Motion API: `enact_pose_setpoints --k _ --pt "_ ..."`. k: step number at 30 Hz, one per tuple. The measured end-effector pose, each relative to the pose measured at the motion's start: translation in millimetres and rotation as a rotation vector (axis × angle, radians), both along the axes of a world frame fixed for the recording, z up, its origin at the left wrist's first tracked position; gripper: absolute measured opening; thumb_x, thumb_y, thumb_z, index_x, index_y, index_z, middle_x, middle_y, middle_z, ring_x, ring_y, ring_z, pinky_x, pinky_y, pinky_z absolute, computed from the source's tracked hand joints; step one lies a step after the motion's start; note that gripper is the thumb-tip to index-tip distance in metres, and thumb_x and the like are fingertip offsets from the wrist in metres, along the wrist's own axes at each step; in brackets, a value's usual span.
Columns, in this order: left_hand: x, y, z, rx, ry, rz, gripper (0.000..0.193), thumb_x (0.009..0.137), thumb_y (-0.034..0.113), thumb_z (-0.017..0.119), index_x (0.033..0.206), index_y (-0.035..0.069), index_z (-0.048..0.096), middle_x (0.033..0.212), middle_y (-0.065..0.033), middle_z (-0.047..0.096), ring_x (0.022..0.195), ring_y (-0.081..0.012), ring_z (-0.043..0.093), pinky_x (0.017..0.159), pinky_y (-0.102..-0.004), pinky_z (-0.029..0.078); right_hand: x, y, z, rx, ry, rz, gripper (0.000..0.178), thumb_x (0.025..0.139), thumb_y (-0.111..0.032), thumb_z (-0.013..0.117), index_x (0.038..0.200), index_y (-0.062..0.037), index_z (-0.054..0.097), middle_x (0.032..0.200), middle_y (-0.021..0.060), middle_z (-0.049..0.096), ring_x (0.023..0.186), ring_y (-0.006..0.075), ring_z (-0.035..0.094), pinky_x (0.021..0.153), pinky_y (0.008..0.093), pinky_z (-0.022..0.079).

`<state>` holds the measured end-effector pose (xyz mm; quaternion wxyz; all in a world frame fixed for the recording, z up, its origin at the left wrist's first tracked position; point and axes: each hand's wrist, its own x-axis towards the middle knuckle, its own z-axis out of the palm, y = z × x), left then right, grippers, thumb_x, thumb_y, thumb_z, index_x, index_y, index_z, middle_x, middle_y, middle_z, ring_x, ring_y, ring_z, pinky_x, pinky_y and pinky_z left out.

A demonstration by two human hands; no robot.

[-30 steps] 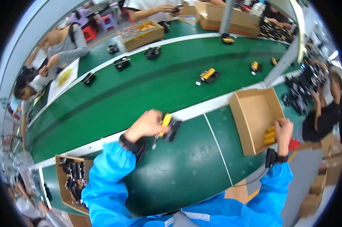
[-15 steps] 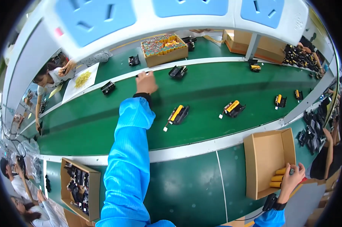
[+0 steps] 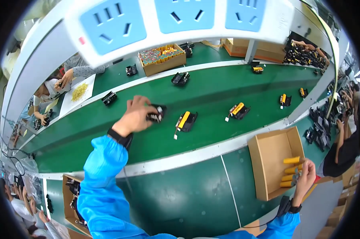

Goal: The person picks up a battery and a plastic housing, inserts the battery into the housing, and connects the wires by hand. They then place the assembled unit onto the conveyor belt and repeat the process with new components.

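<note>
On the green belt, my left hand [image 3: 136, 116] is closed on a black plastic housing [image 3: 159, 113], gripping its left side; the palm hides part of it. Far to the right, the fingers of my right hand [image 3: 306, 176] pinch a yellow cylindrical battery [image 3: 291, 160] at its right end. Beneath it, several more yellow batteries [image 3: 286, 184] lie in an open cardboard box [image 3: 261, 169], by its right wall. Just right of my left hand rests a black housing with a yellow battery in it [image 3: 185, 121], its white plug trailing toward me.
More housings with batteries [image 3: 239, 110] lie along the belt to the right. Housings without a visible yellow battery [image 3: 180, 79] sit near its far edge. A box of batteries [image 3: 164, 68] stands beyond. Lower left is a carton of black parts [image 3: 71, 203]. A power strip [image 3: 148, 32] hangs overhead. Co-workers surround the belt.
My left hand has come back from the belt's far edge toward me, now with a black housing. My right hand has lifted a battery slightly above the others. The view has shifted a little.
</note>
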<state>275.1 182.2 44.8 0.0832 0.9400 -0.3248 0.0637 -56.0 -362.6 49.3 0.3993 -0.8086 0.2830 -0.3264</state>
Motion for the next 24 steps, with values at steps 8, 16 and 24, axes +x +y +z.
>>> enact_pose_setpoints --k 8,16,24 --pt "-168 7 -11 0.071 0.185 -0.363 0.043 0.065 0.008 0.077 0.106 0.022 0.074 0.127 -0.0104 0.05 0.122 -0.035 0.042 0.099 -0.0483 0.036 36 123 59 0.146 -0.626 0.482 0.022 0.107 -0.023 0.043 0.114 -0.0045 0.053 0.087 0.0058 0.063 0.069 0.0147 0.057 0.065 0.0268 0.048" --pt "-212 -12 20 -0.719 0.322 -0.243 0.018 0.084 0.011 0.071 0.102 0.009 0.072 0.11 -0.0085 0.06 0.108 -0.0262 0.053 0.096 -0.0388 0.037 69 290 14 0.786 0.084 1.262 0.026 0.104 -0.015 0.046 0.128 -0.0061 0.04 0.064 0.0055 0.055 0.049 0.0084 0.044 0.045 0.022 0.037" --pt "-219 -1 -5 -0.948 0.447 -0.286 0.01 0.088 0.008 0.068 0.097 0.007 0.071 0.093 -0.0039 0.063 0.093 -0.0202 0.054 0.089 -0.0357 0.039 80 338 -1 0.722 0.251 1.416 0.036 0.104 -0.018 0.049 0.132 -0.0025 0.033 0.07 0.0078 0.06 0.052 0.0077 0.047 0.048 0.0199 0.039"
